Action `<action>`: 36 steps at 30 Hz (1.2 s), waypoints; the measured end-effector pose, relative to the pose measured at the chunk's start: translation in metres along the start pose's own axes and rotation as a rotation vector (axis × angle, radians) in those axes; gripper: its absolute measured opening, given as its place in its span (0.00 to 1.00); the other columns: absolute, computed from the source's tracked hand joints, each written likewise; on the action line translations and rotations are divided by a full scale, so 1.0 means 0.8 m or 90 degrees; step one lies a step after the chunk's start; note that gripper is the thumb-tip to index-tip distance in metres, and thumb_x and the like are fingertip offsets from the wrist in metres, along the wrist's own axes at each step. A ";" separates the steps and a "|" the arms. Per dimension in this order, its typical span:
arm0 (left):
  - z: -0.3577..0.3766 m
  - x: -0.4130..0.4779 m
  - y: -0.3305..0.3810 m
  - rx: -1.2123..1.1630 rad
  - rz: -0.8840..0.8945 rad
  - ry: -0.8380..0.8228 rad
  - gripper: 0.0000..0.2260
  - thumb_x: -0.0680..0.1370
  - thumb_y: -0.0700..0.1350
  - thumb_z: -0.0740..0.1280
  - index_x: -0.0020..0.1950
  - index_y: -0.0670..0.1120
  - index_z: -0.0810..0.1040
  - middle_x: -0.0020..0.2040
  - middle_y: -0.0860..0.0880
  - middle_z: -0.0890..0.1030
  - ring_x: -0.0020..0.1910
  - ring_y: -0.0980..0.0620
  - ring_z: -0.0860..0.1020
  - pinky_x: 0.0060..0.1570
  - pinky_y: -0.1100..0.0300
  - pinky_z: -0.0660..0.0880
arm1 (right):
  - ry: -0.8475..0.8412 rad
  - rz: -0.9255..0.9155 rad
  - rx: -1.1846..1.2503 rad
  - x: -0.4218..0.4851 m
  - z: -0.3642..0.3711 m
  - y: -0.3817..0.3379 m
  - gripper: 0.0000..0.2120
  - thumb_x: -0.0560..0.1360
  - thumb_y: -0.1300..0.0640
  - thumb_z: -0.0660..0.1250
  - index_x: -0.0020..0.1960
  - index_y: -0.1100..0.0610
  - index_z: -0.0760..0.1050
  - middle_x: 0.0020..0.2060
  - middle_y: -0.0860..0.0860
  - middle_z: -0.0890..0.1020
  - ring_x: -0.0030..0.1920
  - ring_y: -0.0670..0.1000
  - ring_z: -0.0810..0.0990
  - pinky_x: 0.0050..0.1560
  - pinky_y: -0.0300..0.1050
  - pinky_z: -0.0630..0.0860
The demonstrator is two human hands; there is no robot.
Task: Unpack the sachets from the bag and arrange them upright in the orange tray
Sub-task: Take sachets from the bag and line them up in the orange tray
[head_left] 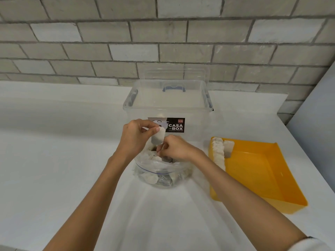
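A clear zip bag full of white sachets sits on the white counter, mouth open upward. My left hand pinches one sachet by its top corner, lifted just above the bag's mouth. My right hand has its fingers curled at the bag's opening, pinching at a sachet or the bag's rim; which one is unclear. To the right lies the orange tray. A row of sachets stands upright along its left wall, and one more sachet stands beside the row.
A clear plastic storage box with a lid, blue latches and a "CASA BOX" label stands right behind the bag. A grey brick wall backs the counter. The counter's edge runs just right of the tray.
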State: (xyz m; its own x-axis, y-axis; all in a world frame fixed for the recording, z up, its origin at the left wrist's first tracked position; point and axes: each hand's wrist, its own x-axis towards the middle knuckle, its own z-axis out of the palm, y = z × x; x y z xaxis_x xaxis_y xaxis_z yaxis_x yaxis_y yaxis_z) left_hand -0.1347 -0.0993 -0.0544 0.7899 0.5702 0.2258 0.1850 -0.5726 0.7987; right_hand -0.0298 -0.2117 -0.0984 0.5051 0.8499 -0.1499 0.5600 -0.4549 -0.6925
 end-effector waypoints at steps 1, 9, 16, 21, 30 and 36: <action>0.000 0.000 0.001 -0.003 0.000 0.000 0.02 0.74 0.46 0.72 0.46 0.50 0.84 0.46 0.51 0.84 0.42 0.52 0.79 0.40 0.74 0.69 | -0.005 0.000 0.001 0.000 -0.002 0.000 0.07 0.73 0.59 0.66 0.51 0.58 0.78 0.37 0.47 0.78 0.40 0.49 0.79 0.38 0.41 0.77; 0.000 0.004 0.009 -0.023 0.011 -0.002 0.03 0.74 0.45 0.72 0.46 0.50 0.84 0.47 0.51 0.84 0.38 0.56 0.78 0.38 0.78 0.68 | -0.069 0.042 -0.007 0.010 -0.007 0.001 0.08 0.75 0.59 0.62 0.49 0.62 0.77 0.47 0.60 0.83 0.42 0.54 0.82 0.44 0.48 0.80; -0.001 0.007 0.007 -0.037 0.022 0.007 0.04 0.74 0.46 0.72 0.47 0.49 0.85 0.45 0.51 0.84 0.30 0.65 0.74 0.34 0.75 0.67 | -0.114 0.063 0.115 0.006 -0.004 0.001 0.07 0.76 0.61 0.62 0.53 0.56 0.75 0.50 0.60 0.82 0.32 0.50 0.80 0.32 0.43 0.75; 0.003 0.006 0.009 -0.032 0.026 0.004 0.04 0.73 0.46 0.73 0.47 0.49 0.85 0.44 0.52 0.84 0.29 0.66 0.73 0.35 0.76 0.67 | -0.138 0.055 0.083 0.004 -0.009 0.001 0.13 0.75 0.65 0.60 0.55 0.58 0.79 0.38 0.56 0.80 0.34 0.50 0.77 0.34 0.41 0.76; 0.004 0.004 0.007 -0.034 0.009 -0.004 0.06 0.73 0.47 0.73 0.48 0.48 0.85 0.46 0.52 0.84 0.32 0.61 0.73 0.37 0.71 0.67 | -0.056 0.002 0.006 -0.020 -0.045 0.008 0.04 0.72 0.63 0.67 0.44 0.59 0.81 0.40 0.55 0.84 0.34 0.46 0.78 0.39 0.44 0.79; 0.010 0.004 0.017 -0.044 0.026 -0.013 0.05 0.74 0.46 0.72 0.48 0.47 0.85 0.41 0.55 0.82 0.28 0.66 0.73 0.32 0.76 0.67 | 0.012 -0.017 0.040 -0.035 -0.070 0.008 0.07 0.74 0.64 0.66 0.47 0.56 0.81 0.37 0.48 0.81 0.32 0.44 0.78 0.30 0.31 0.72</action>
State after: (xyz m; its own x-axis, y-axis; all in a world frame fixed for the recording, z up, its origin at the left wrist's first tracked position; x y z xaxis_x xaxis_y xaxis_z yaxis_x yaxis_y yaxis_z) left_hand -0.1252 -0.1102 -0.0473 0.8077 0.5345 0.2487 0.1121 -0.5534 0.8254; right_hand -0.0033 -0.2530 -0.0594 0.5027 0.8564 -0.1173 0.5317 -0.4134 -0.7392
